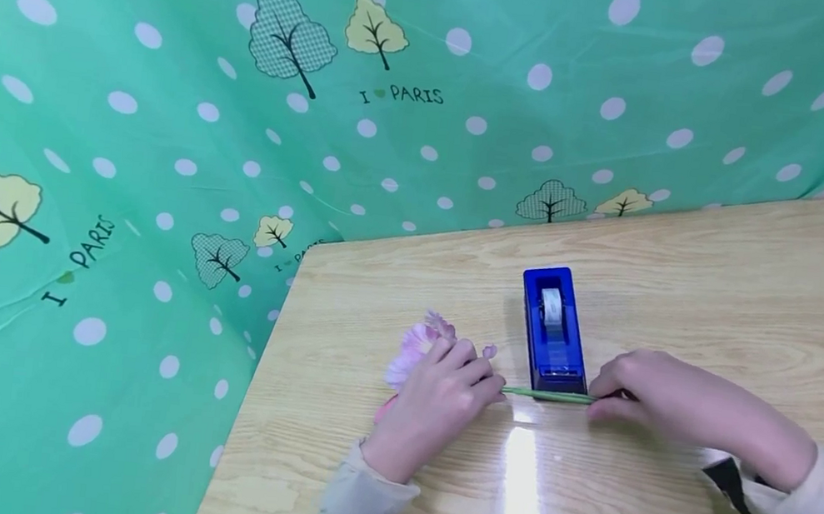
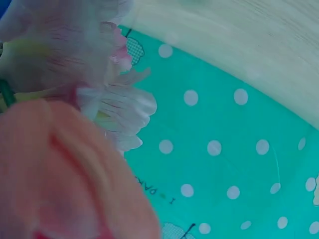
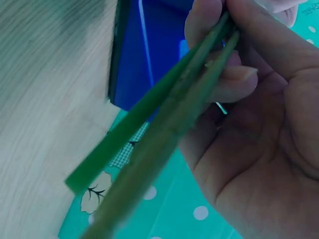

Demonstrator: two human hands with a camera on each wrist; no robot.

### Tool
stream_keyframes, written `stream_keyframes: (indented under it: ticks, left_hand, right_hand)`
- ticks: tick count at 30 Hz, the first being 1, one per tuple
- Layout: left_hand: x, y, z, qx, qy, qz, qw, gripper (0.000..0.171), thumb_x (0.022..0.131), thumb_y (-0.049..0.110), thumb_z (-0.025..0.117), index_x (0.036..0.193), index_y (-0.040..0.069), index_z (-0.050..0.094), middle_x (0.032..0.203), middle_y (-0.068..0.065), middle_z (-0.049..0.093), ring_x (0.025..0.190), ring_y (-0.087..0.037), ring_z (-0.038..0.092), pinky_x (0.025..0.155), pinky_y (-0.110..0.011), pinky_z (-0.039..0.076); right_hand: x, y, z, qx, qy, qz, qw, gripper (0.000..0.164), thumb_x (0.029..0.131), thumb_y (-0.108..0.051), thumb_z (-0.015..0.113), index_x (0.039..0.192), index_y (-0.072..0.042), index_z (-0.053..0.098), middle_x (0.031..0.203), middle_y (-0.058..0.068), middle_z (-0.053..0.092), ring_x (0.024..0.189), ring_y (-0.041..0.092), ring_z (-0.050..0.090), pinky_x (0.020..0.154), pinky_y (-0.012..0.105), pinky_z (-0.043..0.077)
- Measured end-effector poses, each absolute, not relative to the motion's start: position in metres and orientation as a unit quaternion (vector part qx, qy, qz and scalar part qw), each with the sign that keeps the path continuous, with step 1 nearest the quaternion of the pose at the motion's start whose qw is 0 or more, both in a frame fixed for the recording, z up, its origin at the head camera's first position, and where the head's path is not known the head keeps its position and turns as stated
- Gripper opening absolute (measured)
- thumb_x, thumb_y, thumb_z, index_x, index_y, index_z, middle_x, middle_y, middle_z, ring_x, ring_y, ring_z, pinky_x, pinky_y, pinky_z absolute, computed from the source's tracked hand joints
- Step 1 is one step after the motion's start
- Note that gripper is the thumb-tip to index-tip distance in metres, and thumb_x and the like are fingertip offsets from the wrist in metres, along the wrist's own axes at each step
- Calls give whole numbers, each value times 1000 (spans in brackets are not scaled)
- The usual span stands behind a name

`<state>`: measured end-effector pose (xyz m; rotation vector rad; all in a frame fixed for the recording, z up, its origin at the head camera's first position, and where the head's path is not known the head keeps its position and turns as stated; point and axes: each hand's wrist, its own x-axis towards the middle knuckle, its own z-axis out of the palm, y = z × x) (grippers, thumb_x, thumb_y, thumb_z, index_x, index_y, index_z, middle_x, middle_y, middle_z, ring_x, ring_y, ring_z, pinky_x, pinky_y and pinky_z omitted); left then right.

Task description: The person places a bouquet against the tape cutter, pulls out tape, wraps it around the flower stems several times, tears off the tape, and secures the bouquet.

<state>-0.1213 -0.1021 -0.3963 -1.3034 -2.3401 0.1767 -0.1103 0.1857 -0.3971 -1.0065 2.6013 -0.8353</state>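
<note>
Pink and white artificial flowers [image 1: 413, 349] lie at my left hand [image 1: 443, 390], which grips their stems just below the blooms. The green stems [image 1: 548, 395] run sideways across the front end of a blue tape dispenser [image 1: 553, 330]. My right hand [image 1: 631, 393] pinches the stems toward their lower end. In the right wrist view several stems [image 3: 164, 119] pass between thumb and fingers, their free ends sticking out past the palm. Petals [image 2: 124, 109] fan out beyond the left hand's fingers in the left wrist view.
The dispenser holds a roll of clear tape [image 1: 552, 307] and stands on a light wood table [image 1: 717, 297]. A green dotted cloth [image 1: 418, 57] with printed trees hangs along the back and left. A black strap [image 1: 730, 487] shows at the right wrist.
</note>
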Motion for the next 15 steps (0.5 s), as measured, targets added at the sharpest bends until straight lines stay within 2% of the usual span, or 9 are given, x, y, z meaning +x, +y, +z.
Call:
stream_keyframes:
  ticks: [6, 11, 13, 15]
  left_hand:
    - [-119, -93, -398, -475, -847, 77, 228, 13, 92, 35, 69, 95, 24, 74, 97, 12, 71, 87, -13, 51, 84, -28, 40]
    - [-116, -88, -398, -474, -842, 110, 233, 9, 91, 22, 68, 98, 23, 74, 107, 10, 73, 107, -13, 60, 93, -30, 42]
    - [-115, -87, -399, -475, -840, 119, 236, 12, 91, 20, 67, 100, 22, 74, 109, 9, 73, 113, -13, 61, 92, -28, 42]
    - [-115, -86, -399, -475, -838, 123, 238, 14, 92, 17, 67, 103, 21, 74, 107, 9, 73, 111, -12, 62, 88, -26, 42]
  right_hand:
    - [-115, 196, -397, -340, 890, -280, 122, 23, 95, -26, 66, 72, -30, 63, 67, -21, 48, 62, -4, 38, 57, 20, 37]
    - [-116, 199, -398, -339, 889, -279, 127, 23, 95, -26, 66, 73, -30, 64, 67, -21, 48, 61, -5, 37, 55, 20, 36]
    - [-116, 199, -397, -342, 890, -275, 126, 22, 95, -26, 67, 73, -30, 64, 68, -21, 49, 61, -5, 37, 55, 20, 36]
    - [-116, 198, -397, -347, 889, -273, 123, 22, 94, -25, 67, 73, -29, 64, 68, -21, 49, 61, -5, 37, 55, 20, 36]
